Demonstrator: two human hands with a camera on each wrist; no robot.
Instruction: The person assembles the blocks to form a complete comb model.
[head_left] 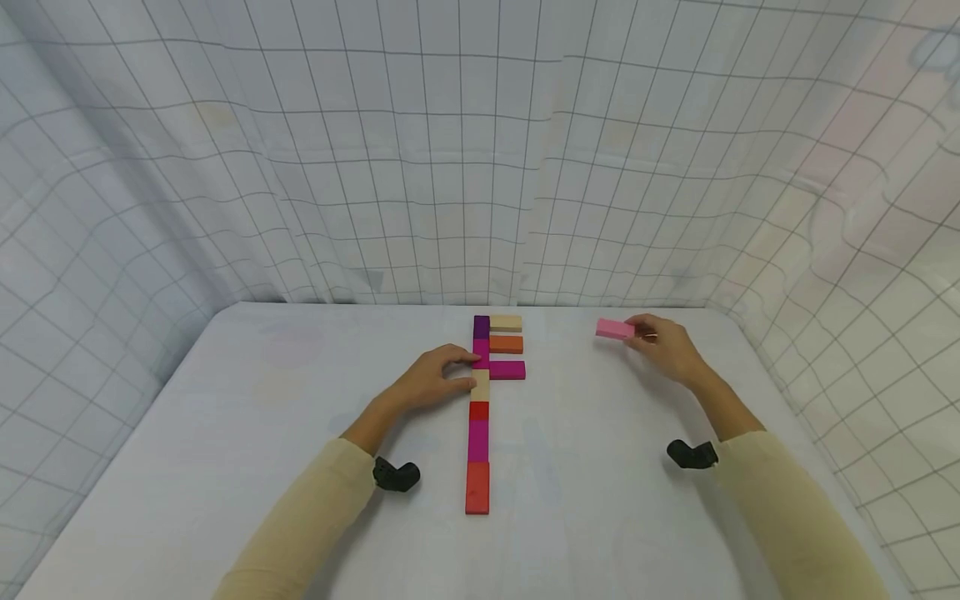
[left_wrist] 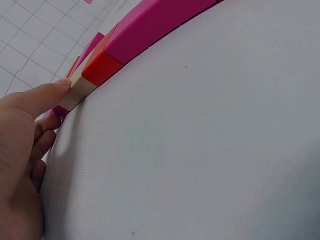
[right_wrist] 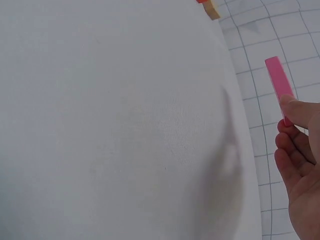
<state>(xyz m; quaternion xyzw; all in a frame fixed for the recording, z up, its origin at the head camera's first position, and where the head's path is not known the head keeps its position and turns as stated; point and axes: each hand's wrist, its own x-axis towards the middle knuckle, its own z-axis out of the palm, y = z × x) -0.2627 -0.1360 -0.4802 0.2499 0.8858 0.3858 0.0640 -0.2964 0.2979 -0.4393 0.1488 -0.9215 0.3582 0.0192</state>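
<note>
A column of flat coloured blocks (head_left: pixel 478 417) runs down the middle of the white table (head_left: pixel 225 433), with tan, orange and magenta blocks branching right near its top. My left hand (head_left: pixel 435 382) lies beside the column, its fingers (left_wrist: pixel 37 97) touching the tan block (left_wrist: pixel 80 90) and the magenta one above it. My right hand (head_left: pixel 663 343) pinches one end of a pink block (head_left: pixel 615 329), held above the table at the far right. From the right wrist the pink block (right_wrist: pixel 279 85) sticks up from my fingertips (right_wrist: pixel 300 112).
Grid-patterned white cloth (head_left: pixel 480 167) walls the table on three sides. Small black wrist camera mounts (head_left: pixel 396 475) (head_left: pixel 692 454) sit under both forearms.
</note>
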